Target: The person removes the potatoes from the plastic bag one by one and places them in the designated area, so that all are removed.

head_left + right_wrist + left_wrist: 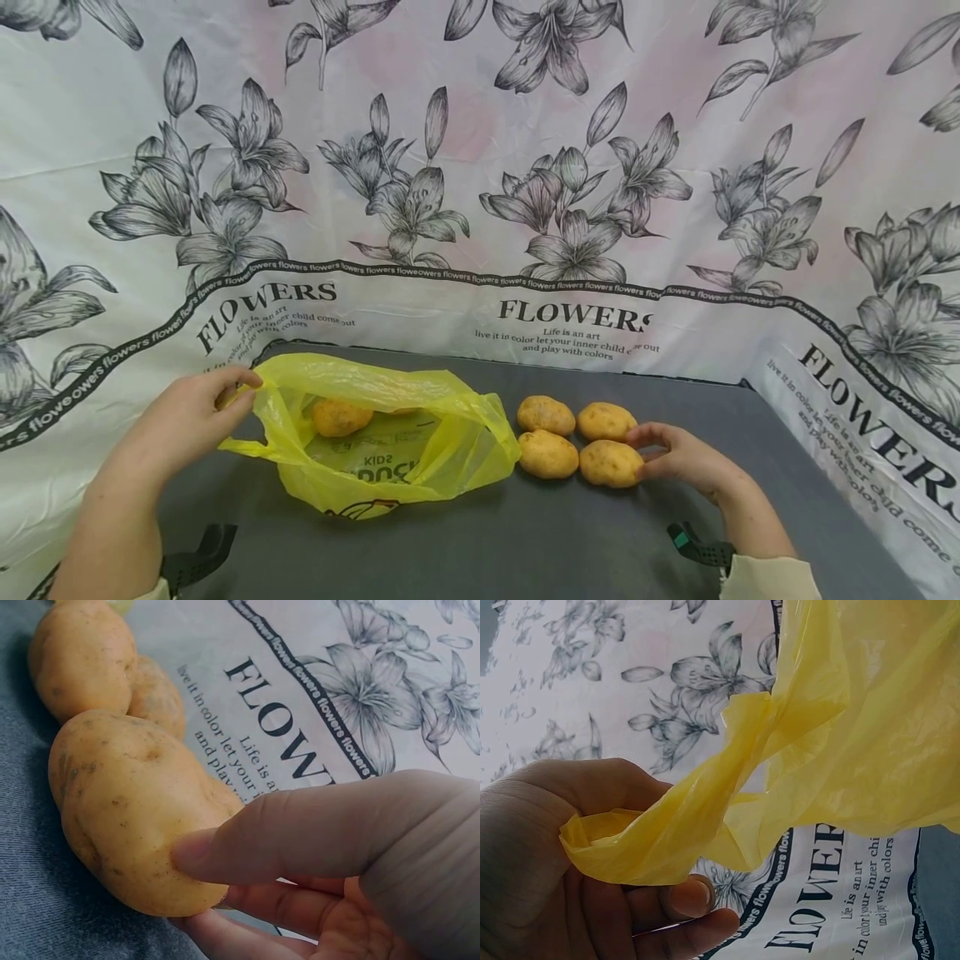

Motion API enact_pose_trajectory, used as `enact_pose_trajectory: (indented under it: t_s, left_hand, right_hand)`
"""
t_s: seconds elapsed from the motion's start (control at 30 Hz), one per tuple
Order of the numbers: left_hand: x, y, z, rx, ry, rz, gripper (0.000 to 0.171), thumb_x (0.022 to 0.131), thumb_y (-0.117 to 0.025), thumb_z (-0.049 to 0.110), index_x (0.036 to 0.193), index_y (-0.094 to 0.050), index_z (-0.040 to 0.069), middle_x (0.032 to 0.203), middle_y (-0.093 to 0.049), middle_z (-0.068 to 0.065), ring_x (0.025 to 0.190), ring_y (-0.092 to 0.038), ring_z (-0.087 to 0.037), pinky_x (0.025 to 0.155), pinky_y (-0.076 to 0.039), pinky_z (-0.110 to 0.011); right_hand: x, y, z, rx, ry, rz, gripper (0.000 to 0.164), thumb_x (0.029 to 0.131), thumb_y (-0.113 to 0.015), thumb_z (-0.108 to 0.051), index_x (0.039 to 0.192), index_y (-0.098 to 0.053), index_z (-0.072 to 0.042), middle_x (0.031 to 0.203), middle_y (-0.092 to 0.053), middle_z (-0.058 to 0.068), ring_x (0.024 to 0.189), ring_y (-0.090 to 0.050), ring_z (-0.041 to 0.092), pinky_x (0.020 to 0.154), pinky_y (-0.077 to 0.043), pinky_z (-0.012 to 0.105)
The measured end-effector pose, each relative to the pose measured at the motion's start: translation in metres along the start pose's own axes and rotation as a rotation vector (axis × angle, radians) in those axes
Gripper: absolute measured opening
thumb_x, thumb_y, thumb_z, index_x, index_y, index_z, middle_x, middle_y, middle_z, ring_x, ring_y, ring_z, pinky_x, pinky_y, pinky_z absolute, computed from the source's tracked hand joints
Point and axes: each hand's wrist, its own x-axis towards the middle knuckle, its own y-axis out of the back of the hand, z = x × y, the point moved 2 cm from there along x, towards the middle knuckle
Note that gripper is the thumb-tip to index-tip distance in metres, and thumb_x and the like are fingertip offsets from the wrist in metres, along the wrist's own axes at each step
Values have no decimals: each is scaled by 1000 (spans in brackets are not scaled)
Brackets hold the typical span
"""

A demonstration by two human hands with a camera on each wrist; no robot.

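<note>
A yellow plastic bag (465, 450) lies on its side with its mouth spread wide. My left hand (191, 414) holds one handle of it, and the left wrist view shows the twisted handle (667, 832) between thumb and fingers. Inside the bag sits a potato (341, 417), with a sliver of another behind it. Several potatoes stand grouped right of the bag. My right hand (693, 462) grips the front right potato (609, 464) at its right end, thumb on its surface in the right wrist view; its fingertips are partly hidden. The back right potato (606, 422) is beside those fingers.
The grey table (525, 542) carries everything. A front left potato (548, 455) and a back left potato (545, 415) lie close to the bag's rim. Behind and at the sides hangs a white curtain (420, 317) with printed flowers, meeting the table's back edge.
</note>
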Motion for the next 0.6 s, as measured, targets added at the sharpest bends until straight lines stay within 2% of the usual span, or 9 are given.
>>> enact_pose_trajectory:
  t_s: [0.13, 0.33, 0.6]
  left_hand:
    - [-1, 0, 0, -4, 7, -3, 33, 106, -52, 20, 130, -61, 0, 89, -57, -6, 71, -47, -21, 60, -40, -37]
    - [-1, 1, 3, -10, 12, 1, 33, 106, -52, 20, 130, -61, 0, 83, -53, -5, 68, -46, -21, 59, -40, -37]
    - [-2, 0, 3, -14, 8, 5, 33, 106, -51, 21, 131, -61, 1, 82, -52, -4, 66, -46, -20, 59, -40, -37]
  right_hand:
    - [1, -1, 0, -9, 4, 9, 58, 87, -79, -6, 136, -51, 7, 138, -53, 21, 127, -51, 41, 93, -50, 46]
    - [1, 0, 2, -3, 10, -4, 63, 86, -78, -2, 140, -46, 9, 135, -54, 24, 117, -60, 39, 91, -52, 47]
    - [1, -2, -1, 2, -52, 34, 71, 83, -78, 2, 143, -41, 9, 123, -58, 20, 98, -64, 27, 80, -54, 41]
